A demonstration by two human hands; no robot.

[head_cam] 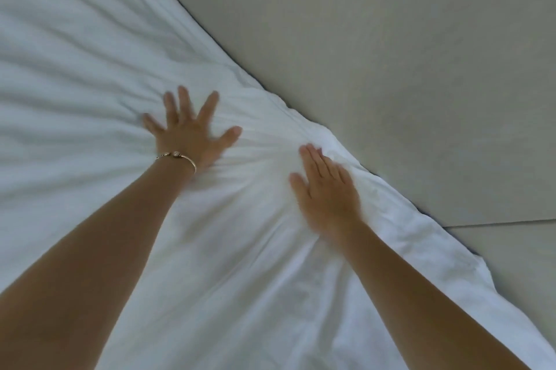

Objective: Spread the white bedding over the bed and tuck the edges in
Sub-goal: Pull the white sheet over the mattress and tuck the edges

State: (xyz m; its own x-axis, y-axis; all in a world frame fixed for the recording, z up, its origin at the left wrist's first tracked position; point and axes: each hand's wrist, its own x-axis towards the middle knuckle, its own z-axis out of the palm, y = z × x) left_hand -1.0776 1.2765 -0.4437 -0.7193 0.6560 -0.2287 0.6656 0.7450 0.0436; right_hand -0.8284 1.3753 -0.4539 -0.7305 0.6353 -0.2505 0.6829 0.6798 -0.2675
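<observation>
While both palms press flat, white bedding [90,68] lies beneath (wrinkled).

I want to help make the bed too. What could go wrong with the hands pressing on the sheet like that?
The white bedding is full of wrinkles fanning out from the left hand, so flat pressing might just shove the creases along. The right hand is near the edge by the grey wall; the bunched edge there looks untucked and may slip loose.
</observation>
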